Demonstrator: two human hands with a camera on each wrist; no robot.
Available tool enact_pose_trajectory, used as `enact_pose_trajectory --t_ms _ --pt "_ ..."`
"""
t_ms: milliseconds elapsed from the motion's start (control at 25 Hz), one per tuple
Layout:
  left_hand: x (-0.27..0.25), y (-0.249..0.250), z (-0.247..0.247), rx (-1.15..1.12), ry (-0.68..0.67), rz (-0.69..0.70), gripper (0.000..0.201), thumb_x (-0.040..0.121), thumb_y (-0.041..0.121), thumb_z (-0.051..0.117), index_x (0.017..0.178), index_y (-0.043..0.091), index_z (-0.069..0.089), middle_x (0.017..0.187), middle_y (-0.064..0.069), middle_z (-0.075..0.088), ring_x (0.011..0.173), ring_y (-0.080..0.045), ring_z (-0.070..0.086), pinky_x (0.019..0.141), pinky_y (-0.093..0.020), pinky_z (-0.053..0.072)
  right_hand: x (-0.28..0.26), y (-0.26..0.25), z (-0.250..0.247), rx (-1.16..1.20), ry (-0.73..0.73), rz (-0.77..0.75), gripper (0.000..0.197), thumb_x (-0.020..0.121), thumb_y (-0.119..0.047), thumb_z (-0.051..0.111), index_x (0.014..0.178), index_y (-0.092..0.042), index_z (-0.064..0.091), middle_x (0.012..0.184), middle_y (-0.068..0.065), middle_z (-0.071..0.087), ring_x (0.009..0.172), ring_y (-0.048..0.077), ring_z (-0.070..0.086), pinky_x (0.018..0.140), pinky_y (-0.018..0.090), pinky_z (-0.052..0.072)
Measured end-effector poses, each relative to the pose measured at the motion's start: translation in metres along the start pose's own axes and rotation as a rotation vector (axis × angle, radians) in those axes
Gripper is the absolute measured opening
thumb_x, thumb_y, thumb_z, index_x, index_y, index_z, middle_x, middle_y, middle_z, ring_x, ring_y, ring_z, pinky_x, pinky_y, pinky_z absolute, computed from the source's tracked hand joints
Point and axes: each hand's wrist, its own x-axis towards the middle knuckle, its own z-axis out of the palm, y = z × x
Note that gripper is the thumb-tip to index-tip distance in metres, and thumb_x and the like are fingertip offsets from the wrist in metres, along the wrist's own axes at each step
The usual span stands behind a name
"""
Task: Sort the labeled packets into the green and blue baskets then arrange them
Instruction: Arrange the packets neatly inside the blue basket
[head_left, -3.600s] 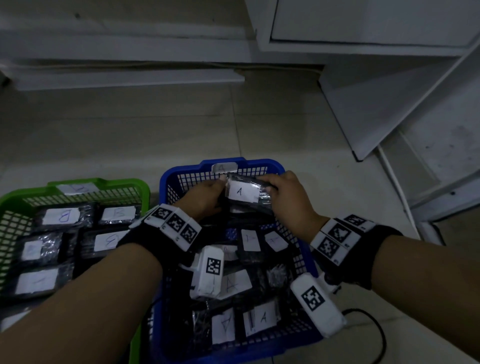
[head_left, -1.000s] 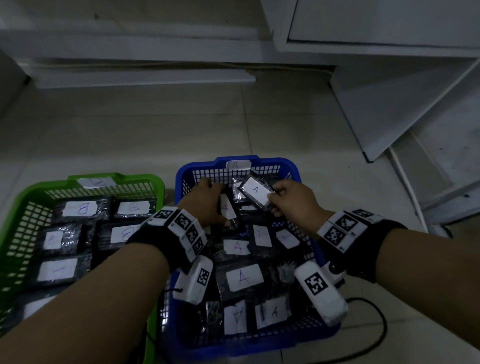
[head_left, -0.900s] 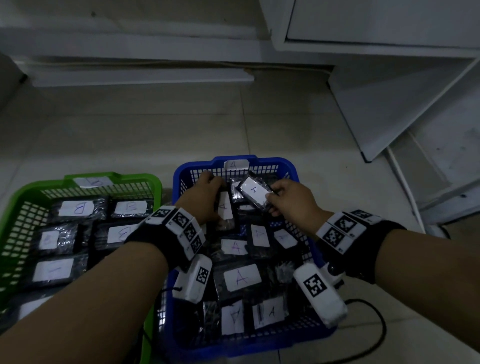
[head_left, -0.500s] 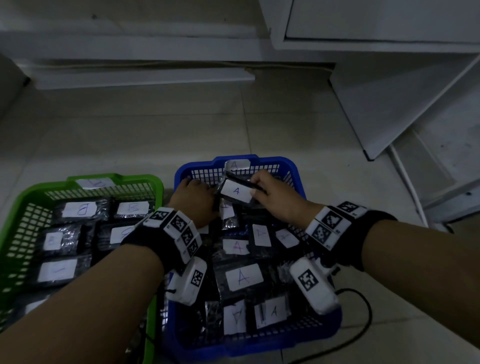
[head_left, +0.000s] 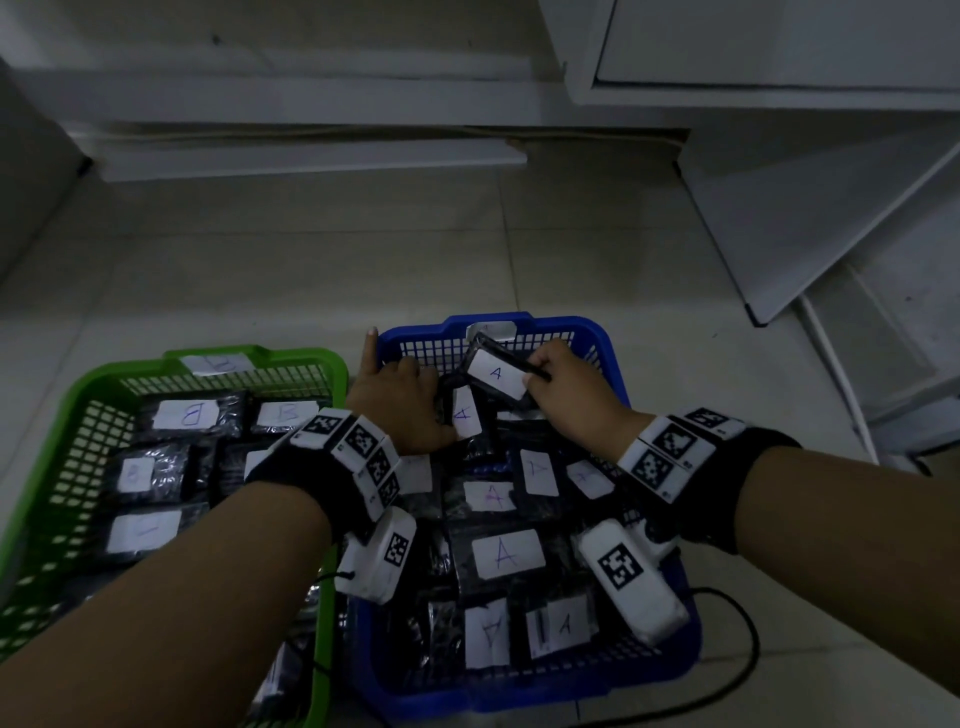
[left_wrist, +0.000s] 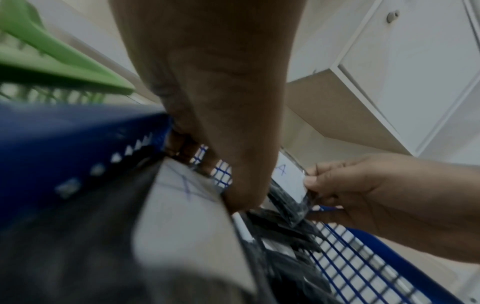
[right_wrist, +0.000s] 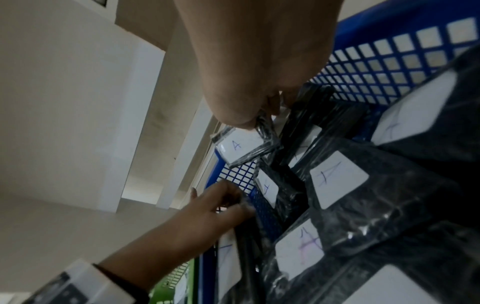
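Observation:
The blue basket (head_left: 608, 353) holds several black packets with white "A" labels. My right hand (head_left: 530, 371) pinches one A packet (head_left: 493, 371) by its right end and holds it tilted above the basket's far end; the pinch (right_wrist: 265, 119) on that packet (right_wrist: 241, 147) also shows from the right wrist. My left hand (head_left: 415, 400) sits in the far-left corner, thumb on the label of an upright A packet (head_left: 464, 413), fingers behind it, one finger raised over the rim. The green basket (head_left: 72, 395) on the left holds B packets (head_left: 189, 415) laid flat.
Both baskets stand side by side on a tiled floor. A white cabinet with an open door (head_left: 810, 218) stands at the back right. A low white ledge (head_left: 311, 156) runs along the back wall, and a black cable (head_left: 727, 675) lies by the blue basket's near right corner.
My right hand has kept the A packet above the basket's far end and turned it. The left hand stays in the far-left corner, one finger now raised over the rim.

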Motion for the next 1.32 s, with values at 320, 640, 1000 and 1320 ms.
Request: enact_pose_trajectory --t_ms 320,640,1000,1320 --pt "-0.001 -0.029 -0.001 -0.222 0.089 0.112 0.021 0.096 0.025 0.036 0.108 0.024 0.053 0.101 0.004 0.067 0.107 -0.017 0.059 0.112 -0.049 -0.019 -0.009 -0.017 0.022 0.189 -0.017 0.125 0.016 0.088 -0.010 0.059 0.073 -0.005 0.056 0.073 0.015 0.063 0.061 0.025 0.061 0.055 0.032 0.053" --pt "0.003 -0.032 0.004 -0.367 0.447 -0.019 0.016 0.093 0.027 0.047 0.107 0.020 0.045 0.095 -0.006 0.062 0.099 -0.027 0.051 0.087 -0.039 0.034 0.009 -0.019 0.044 0.078 -0.314 0.289 0.011 0.090 -0.006 0.048 0.094 -0.007 0.058 0.072 0.000 0.051 0.060 0.008 0.049 0.050 0.014 0.047" --pt "0.019 -0.030 0.007 -0.347 0.385 -0.014 0.012 0.094 0.022 0.044 0.105 0.018 0.045 0.093 -0.011 0.062 0.098 -0.031 0.048 0.076 -0.037 0.038 0.001 -0.034 0.047 0.199 -0.450 0.269 0.033 0.094 -0.001 0.042 0.125 0.005 0.052 0.105 0.021 0.062 0.080 0.020 0.057 0.074 0.028 0.055" --pt "0.012 -0.029 0.003 -0.225 0.340 0.051 0.026 0.080 0.039 0.057 0.101 0.024 0.057 0.108 0.001 0.055 0.104 -0.024 0.053 0.097 -0.041 0.032 -0.009 -0.028 0.053 0.378 -0.376 0.373 0.016 0.092 -0.007 0.055 0.100 0.006 0.056 0.073 0.017 0.063 0.050 0.016 0.064 0.056 0.029 0.057"
